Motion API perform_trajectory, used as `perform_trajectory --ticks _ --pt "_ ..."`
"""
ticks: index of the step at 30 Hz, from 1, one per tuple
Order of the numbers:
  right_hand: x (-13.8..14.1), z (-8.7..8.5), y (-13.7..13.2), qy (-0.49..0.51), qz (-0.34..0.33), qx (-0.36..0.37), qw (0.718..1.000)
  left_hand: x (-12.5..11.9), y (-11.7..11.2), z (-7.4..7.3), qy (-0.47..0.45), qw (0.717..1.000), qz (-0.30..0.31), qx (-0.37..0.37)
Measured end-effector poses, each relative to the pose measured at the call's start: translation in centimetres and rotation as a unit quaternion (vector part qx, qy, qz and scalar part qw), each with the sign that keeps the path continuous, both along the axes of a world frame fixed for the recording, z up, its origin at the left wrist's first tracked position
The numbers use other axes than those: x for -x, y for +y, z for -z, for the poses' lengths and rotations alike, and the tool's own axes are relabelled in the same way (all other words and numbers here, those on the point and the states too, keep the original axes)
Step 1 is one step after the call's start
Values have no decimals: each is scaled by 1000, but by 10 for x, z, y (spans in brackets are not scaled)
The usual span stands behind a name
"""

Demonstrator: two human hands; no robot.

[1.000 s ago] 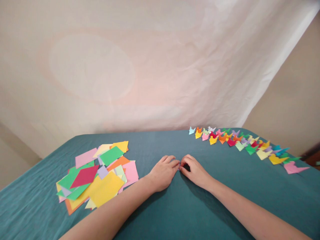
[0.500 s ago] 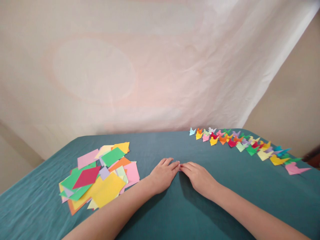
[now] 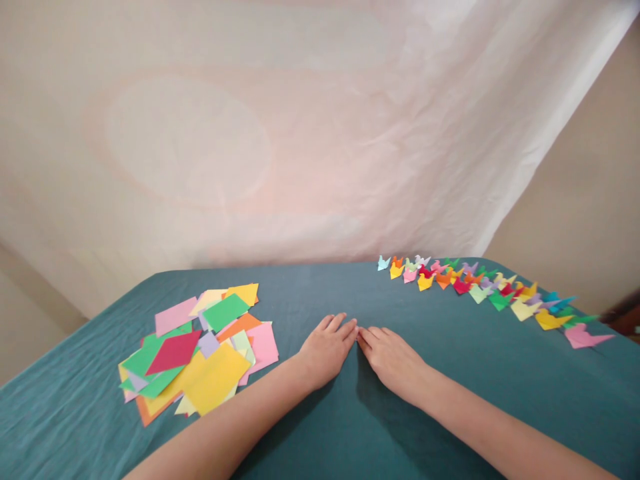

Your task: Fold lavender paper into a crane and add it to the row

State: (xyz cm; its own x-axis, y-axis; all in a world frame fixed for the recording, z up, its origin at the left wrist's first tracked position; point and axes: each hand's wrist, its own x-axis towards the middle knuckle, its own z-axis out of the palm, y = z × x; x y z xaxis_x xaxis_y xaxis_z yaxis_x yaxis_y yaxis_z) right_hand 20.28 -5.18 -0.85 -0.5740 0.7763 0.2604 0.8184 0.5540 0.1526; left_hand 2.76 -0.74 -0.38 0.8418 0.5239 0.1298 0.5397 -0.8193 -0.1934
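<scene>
My left hand (image 3: 327, 350) and my right hand (image 3: 393, 359) meet fingertip to fingertip over the middle of the table. Both are closed in a pinch, thumbs and index fingers pressed together on a small piece of paper. Almost all of that paper is hidden behind my fingers; only a pale pinkish trace shows at the fingertips, so its folded shape cannot be made out. To the left of my left hand lies a loose pile of coloured paper sheets (image 3: 217, 377), among them yellow, green, pink, red and orange.
Several folded paper birds (image 3: 481, 292) in many colours stand in slanting rows at the back right, a pink bird (image 3: 583, 337) nearest. A dark green cloth (image 3: 310, 293) covers the table. Behind it hangs a pale sheet (image 3: 310, 147).
My right hand's fingers have shifted slightly left and closed tighter against the left fingertips, covering the pinkish bit that showed between them. The pile and the birds lie as before.
</scene>
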Motion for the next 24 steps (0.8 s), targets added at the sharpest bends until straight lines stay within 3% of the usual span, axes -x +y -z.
perform_trajectory --ticks 6,13,24 --pt "-1 -11 0 -29 15 53 998 -2 -7 -1 14 999 -17 -32" --pt "-6 -24 1 2 11 108 994 -3 -19 -11 39 998 -39 6" --pt "-3 -24 3 -11 28 128 991 -9 -23 -22 57 996 -67 30"
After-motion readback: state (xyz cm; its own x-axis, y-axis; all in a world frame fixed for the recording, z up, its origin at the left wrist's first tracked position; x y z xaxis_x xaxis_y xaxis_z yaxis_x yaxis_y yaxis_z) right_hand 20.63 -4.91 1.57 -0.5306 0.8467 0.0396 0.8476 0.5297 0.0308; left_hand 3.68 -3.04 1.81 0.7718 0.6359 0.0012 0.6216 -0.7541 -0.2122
